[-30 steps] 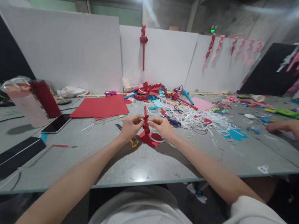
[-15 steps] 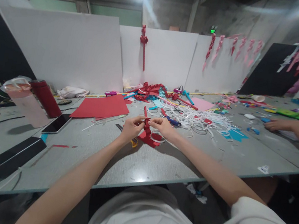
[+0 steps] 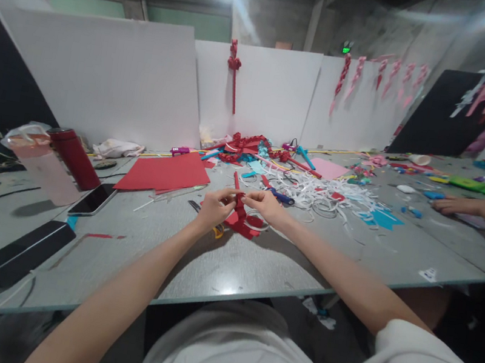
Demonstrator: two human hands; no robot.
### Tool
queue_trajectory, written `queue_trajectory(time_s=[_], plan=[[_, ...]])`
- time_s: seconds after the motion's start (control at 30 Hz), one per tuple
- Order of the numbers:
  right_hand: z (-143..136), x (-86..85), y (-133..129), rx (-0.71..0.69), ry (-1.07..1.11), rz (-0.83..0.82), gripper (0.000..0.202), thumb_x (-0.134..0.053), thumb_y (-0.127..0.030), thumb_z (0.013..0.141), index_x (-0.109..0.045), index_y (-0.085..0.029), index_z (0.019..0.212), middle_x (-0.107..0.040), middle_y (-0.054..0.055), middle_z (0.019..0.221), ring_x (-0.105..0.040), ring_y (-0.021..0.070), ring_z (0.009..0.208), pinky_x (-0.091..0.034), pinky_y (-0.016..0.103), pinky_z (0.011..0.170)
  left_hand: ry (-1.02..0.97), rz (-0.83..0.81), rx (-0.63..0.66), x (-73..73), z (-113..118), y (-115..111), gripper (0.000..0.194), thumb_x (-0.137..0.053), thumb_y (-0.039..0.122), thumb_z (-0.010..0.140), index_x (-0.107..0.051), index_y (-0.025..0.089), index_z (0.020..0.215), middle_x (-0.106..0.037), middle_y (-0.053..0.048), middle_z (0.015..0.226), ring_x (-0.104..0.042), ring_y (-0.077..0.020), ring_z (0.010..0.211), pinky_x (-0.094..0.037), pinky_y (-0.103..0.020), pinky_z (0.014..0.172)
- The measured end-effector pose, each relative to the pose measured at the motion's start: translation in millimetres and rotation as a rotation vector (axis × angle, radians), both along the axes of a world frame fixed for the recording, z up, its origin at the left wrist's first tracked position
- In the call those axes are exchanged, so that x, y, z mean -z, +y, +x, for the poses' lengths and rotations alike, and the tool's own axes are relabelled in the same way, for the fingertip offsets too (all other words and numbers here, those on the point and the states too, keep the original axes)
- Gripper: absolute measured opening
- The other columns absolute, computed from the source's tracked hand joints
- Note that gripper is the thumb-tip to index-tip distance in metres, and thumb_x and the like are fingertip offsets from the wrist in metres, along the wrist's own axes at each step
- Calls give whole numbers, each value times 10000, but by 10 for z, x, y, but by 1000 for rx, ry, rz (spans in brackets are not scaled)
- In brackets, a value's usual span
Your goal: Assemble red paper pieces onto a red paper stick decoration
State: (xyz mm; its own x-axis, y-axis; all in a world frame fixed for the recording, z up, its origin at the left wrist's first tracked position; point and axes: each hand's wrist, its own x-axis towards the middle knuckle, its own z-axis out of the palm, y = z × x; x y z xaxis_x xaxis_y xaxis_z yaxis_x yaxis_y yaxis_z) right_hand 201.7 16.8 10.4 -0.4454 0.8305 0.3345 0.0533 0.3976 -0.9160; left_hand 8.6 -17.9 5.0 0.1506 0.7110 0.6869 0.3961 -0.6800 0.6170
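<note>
A folded red paper piece (image 3: 239, 207) stands upright between my two hands, with a narrow red stem poking up above the fingers. My left hand (image 3: 216, 207) pinches its left side, and my right hand (image 3: 266, 206) pinches it from the right near the top. Below them, red paper scraps (image 3: 244, 228) and a ring of white strip (image 3: 258, 219) lie on the table. Scissors with yellow handles (image 3: 218, 231) are partly hidden beneath my left hand. Just beyond my right hand is a dark blue-handled tool (image 3: 282, 197).
Red sheets (image 3: 165, 173) lie left of centre, near a phone (image 3: 92, 199), a red flask (image 3: 73, 158) and a pink bottle (image 3: 45, 165). White paper strips (image 3: 323, 194) are heaped right of centre. Another person's hand (image 3: 450, 205) rests at the far right.
Both my hands keep their pinch on the red paper and have barely shifted. The other person's hand at the right has moved slightly to the right.
</note>
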Motion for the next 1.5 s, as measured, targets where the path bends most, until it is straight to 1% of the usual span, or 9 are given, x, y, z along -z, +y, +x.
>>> queue_trajectory(time_s=[0.2,0.33,0.47,0.6,0.83,0.93,1.03,1.27,1.5], plan=[[-2,0,-9,-7,22,-20,432,-780,-540,718,-727,-115,779,-570,-20,641,-418,95,618,-306,264,623,7,-1,0,-14,2,-15,270,-622,122,825,-759,202,1042,-751,-17,783,-677,-130,688,-506,-241,668],[0,-12,-29,-1,24,-22,407,-778,-526,725,-729,-126,784,-570,-23,642,-423,98,624,-311,263,626,-6,-4,-1,-19,10,-24,261,-611,127,825,-759,197,1028,-745,-15,755,-670,-130,662,-501,-247,665],[5,2,-21,-16,34,-42,362,-778,-493,735,-744,-138,798,-612,-11,676,-452,106,640,-333,266,641,-21,-12,2,-24,14,-20,255,-600,132,820,-756,195,1011,-746,-14,753,-668,-132,654,-512,-254,675],[6,18,-11,-63,94,-90,309,-794,-444,710,-751,-147,781,-636,1,685,-482,115,644,-353,267,652,-5,-3,-1,-22,8,-14,265,-593,113,816,-755,195,1009,-748,-12,758,-673,-130,661,-513,-252,685],[-11,-35,-74,-103,190,-188,214,-806,-346,677,-737,-152,734,-592,-9,637,-453,110,616,-341,270,644,45,10,-12,-21,-5,-15,256,-597,103,820,-758,198,995,-756,-10,775,-674,-129,672,-496,-247,678],[-25,-41,-75,-112,237,-199,191,-763,-332,708,-694,-161,656,-540,-14,591,-445,118,609,-343,279,644,62,33,-15,-19,-7,-17,259,-596,99,817,-759,198,993,-755,-12,783,-670,-127,680,-498,-247,683],[-36,-17,-43,-111,255,-208,225,-713,-345,744,-667,-165,618,-524,-3,585,-446,132,614,-353,292,646,74,57,-22,-20,-6,-25,254,-606,97,811,-762,200,983,-759,-20,812,-666,-130,694,-494,-244,672],[-29,86,46,-108,182,-174,355,-775,-470,753,-648,-163,629,-504,-25,583,-406,111,600,-328,275,633,107,97,-30,-32,-7,-47,267,-606,87,818,-770,210,989,-745,-27,809,-632,-129,683,-474,-244,652],[-10,69,6,-109,133,-167,379,-790,-491,746,-647,-156,638,-513,-30,594,-408,104,604,-319,269,627,135,136,-52,-32,-19,-57,260,-599,84,836,-782,214,967,-717,-25,776,-605,-136,673,-471,-259,674]])
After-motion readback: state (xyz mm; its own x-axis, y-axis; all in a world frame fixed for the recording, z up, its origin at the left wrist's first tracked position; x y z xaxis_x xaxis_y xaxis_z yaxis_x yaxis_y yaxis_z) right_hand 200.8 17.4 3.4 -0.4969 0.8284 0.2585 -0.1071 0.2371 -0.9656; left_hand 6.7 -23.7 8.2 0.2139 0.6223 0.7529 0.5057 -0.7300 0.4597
